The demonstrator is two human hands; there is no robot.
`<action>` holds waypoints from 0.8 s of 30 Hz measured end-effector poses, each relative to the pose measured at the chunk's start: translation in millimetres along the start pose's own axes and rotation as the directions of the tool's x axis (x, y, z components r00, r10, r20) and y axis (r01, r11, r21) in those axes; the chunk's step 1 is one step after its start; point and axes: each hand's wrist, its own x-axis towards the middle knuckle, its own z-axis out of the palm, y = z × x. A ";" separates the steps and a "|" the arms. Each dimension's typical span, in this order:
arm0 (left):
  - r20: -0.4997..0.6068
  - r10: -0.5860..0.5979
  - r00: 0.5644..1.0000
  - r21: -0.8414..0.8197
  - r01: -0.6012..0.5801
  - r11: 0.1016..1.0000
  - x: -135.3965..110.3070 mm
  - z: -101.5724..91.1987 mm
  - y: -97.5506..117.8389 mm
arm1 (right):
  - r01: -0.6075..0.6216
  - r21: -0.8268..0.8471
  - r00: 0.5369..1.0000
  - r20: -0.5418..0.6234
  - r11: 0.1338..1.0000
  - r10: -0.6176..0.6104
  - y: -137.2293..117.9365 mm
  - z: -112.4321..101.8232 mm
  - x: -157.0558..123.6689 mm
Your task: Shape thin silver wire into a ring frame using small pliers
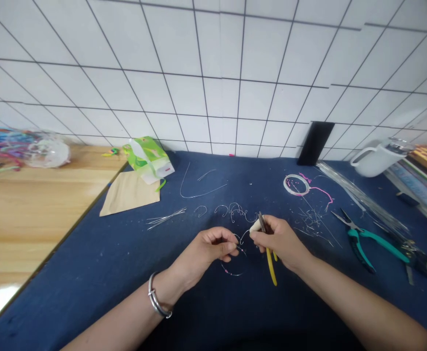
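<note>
My left hand [218, 248] is closed in a pinch on a thin beaded wire [231, 273], which curves down below my fingers with small pink beads on it. In my right hand [279, 239] is a pair of yellow-handled pliers [271, 265], jaws up and handles hanging below the palm. The right thumb and a pale-covered forefinger also meet at a curved end of wire [245, 236] between the two hands. Just beyond them, several curled wire pieces [237, 209] lie in a row on the dark blue cloth [132, 273].
At left are straight wires [167, 219], a brown paper sheet [132, 192] and a green packet [149, 158]. Toward the right lie a white ring dish [285, 186] with pink beads, wire scraps [312, 222], teal-handled pliers [385, 242], a wire bundle [359, 192] and a white mug [372, 160].
</note>
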 end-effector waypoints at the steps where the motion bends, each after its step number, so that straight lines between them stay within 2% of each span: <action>1: -0.008 0.020 1.000 0.023 -0.019 1.000 0.0 0.2 0.5 | 0.000 -0.004 1.000 0.004 1.000 0.000 -0.5 0.0 -0.4; 5: -0.031 0.061 0.998 0.057 -0.060 0.997 -0.4 0.8 2.5 | 0.003 -0.015 1.000 0.000 1.000 -0.003 -1.2 0.6 -1.7; 15: 0.015 0.025 1.000 0.080 -0.026 0.996 -1.0 1.1 2.1 | 0.030 -0.066 0.999 -0.014 0.997 -0.031 2.6 4.5 -3.1; 24: 0.056 -0.007 0.998 -0.024 0.008 1.000 -1.1 1.8 1.1 | 0.046 -0.121 0.998 -0.040 0.992 -0.051 5.2 6.1 -4.1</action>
